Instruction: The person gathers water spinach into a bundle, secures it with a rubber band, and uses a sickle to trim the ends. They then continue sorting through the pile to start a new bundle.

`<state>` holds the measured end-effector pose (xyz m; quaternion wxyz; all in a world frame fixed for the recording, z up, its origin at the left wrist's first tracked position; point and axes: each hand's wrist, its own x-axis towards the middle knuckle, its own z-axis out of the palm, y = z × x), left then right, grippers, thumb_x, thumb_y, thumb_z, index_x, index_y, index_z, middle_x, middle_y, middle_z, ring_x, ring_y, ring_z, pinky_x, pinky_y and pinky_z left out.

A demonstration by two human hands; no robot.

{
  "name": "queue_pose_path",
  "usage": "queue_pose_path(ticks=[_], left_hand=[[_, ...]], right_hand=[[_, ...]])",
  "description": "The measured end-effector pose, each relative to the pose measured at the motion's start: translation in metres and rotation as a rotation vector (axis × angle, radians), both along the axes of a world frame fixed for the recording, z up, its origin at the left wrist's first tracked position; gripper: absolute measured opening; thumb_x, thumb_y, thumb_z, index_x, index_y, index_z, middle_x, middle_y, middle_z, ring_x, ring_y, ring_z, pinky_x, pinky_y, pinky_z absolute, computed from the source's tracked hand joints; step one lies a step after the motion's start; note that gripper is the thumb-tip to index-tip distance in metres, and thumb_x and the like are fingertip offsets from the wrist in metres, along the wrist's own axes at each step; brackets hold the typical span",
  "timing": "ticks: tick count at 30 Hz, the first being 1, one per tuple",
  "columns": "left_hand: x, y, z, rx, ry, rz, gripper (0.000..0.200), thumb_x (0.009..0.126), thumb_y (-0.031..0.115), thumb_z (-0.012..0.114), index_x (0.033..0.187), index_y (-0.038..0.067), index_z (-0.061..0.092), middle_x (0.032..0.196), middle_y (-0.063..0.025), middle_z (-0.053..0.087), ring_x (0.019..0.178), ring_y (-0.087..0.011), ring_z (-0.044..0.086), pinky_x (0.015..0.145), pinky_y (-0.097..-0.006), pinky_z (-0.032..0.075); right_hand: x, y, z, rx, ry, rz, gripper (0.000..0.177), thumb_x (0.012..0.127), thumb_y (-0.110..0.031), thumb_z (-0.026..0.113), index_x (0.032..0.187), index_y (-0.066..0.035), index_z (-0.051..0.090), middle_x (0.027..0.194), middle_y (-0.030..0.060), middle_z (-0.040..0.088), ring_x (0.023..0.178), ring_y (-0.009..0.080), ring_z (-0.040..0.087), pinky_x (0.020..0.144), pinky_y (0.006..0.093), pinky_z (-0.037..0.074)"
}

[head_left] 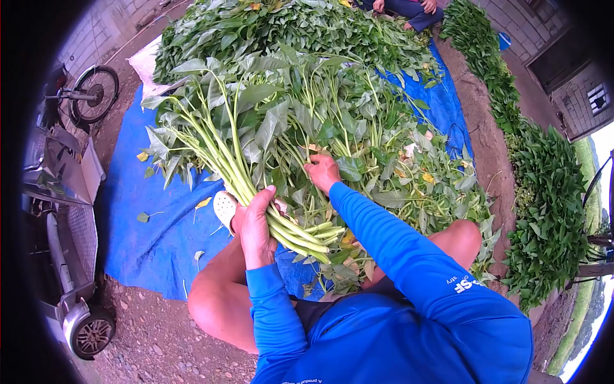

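My left hand (257, 225) is closed around a bunch of water spinach (231, 168). Its thick pale-green stems point toward my lap with cut ends showing, and the leafy tops fan out up and to the left. Over the loose water spinach pile (358, 137) in front of me, my right hand (323, 171) has its fingers curled together among stems and leaves. What those fingers pinch, if anything, is too small to make out. Yellowed leaves (427, 178) and trimmed bits lie on the pile's right side.
A blue tarp (144, 237) lies beneath the greens. More greens (281, 32) are heaped at the back, where another person's hand (428, 6) shows. Bundled greens (543, 211) line the right side. A parked motorcycle's wheel (94, 95) and a sidecar wheel (93, 333) stand left.
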<state>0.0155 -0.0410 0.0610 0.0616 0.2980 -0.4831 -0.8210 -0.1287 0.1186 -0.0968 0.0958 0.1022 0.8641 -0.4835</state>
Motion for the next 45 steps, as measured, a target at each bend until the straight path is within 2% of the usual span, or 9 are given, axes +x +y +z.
queue_pose_path(ticks=[3,5,6,9,13,18,30,40,45], left_hand=[[-0.002,-0.004,-0.001,0.014,0.007,0.023,0.019,0.091,0.014,0.079,0.096,0.003,0.064,0.07,-0.0021,0.06,0.054,-0.0134,0.059,0.049,-0.028,0.05],[-0.002,-0.009,-0.01,0.066,0.013,-0.013,0.025,0.091,0.011,0.079,0.105,0.002,0.06,0.075,-0.0044,0.062,0.056,-0.0149,0.061,0.05,-0.0296,0.053],[-0.002,-0.004,-0.003,0.014,0.001,0.016,0.018,0.091,0.016,0.079,0.091,0.003,0.066,0.069,-0.0019,0.06,0.053,-0.0122,0.057,0.049,-0.0272,0.049],[0.0,-0.002,0.003,0.04,-0.008,-0.002,0.019,0.091,0.017,0.079,0.092,0.002,0.068,0.071,-0.0022,0.062,0.055,-0.0121,0.059,0.051,-0.0271,0.051],[0.001,-0.002,0.005,0.057,-0.017,-0.045,0.021,0.09,0.02,0.08,0.091,0.003,0.067,0.073,-0.0031,0.064,0.055,-0.0131,0.061,0.049,-0.0277,0.051],[0.001,0.004,0.002,0.031,0.006,-0.057,0.022,0.09,0.02,0.08,0.087,0.004,0.065,0.067,-0.0043,0.062,0.05,-0.0154,0.059,0.048,-0.0292,0.052],[-0.002,0.015,-0.029,0.037,-0.051,-0.145,0.019,0.088,0.013,0.082,0.092,0.0,0.069,0.073,-0.0054,0.065,0.055,-0.0155,0.061,0.052,-0.0306,0.052],[0.001,0.045,-0.043,0.05,-0.037,-0.176,0.033,0.089,0.01,0.084,0.113,-0.001,0.064,0.09,-0.0044,0.069,0.073,-0.0125,0.064,0.069,-0.0298,0.054],[0.002,0.062,-0.06,0.047,0.02,-0.124,0.027,0.094,0.022,0.085,0.102,0.003,0.068,0.076,-0.0005,0.064,0.06,-0.011,0.058,0.056,-0.0264,0.048]], right_hand=[[-0.006,0.017,0.032,-0.178,-0.133,0.045,0.029,0.093,-0.019,0.078,0.116,-0.002,0.078,0.12,0.0146,0.078,0.109,0.0248,0.073,0.101,0.0359,0.054],[-0.004,0.038,0.068,-0.345,-0.185,0.145,0.037,0.097,-0.015,0.073,0.132,-0.007,0.07,0.112,0.0035,0.075,0.097,0.0152,0.07,0.091,0.0343,0.056],[-0.001,0.05,0.085,-0.494,-0.217,0.138,0.039,0.1,-0.016,0.072,0.137,-0.007,0.067,0.112,0.0016,0.074,0.096,0.0125,0.07,0.088,0.0325,0.057],[-0.001,0.083,0.129,-0.796,-0.214,0.122,0.035,0.105,-0.023,0.069,0.139,-0.011,0.065,0.097,-0.0013,0.07,0.087,0.0066,0.065,0.078,0.0281,0.055],[0.006,0.135,0.174,-1.247,-0.136,0.257,0.034,0.109,-0.02,0.064,0.141,-0.01,0.064,0.099,0.001,0.072,0.086,0.0127,0.07,0.08,0.0298,0.06],[0.018,0.167,0.145,-0.944,-0.226,-0.066,0.021,0.109,-0.018,0.063,0.121,-0.001,0.068,0.1,0.0068,0.073,0.086,0.0179,0.072,0.08,0.0348,0.063],[0.03,0.214,0.178,-1.306,-0.196,0.187,0.029,0.111,-0.02,0.06,0.132,-0.002,0.066,0.099,0.0027,0.07,0.088,0.0153,0.07,0.078,0.0337,0.06],[0.047,0.177,0.196,-0.812,0.054,0.14,0.029,0.114,-0.024,0.055,0.13,-0.004,0.068,0.097,-0.0002,0.067,0.086,0.0108,0.065,0.079,0.0299,0.059],[0.055,0.153,0.181,-0.814,-0.045,0.218,0.029,0.114,-0.026,0.055,0.129,-0.006,0.07,0.098,-0.001,0.067,0.085,0.0092,0.064,0.078,0.0286,0.058]])
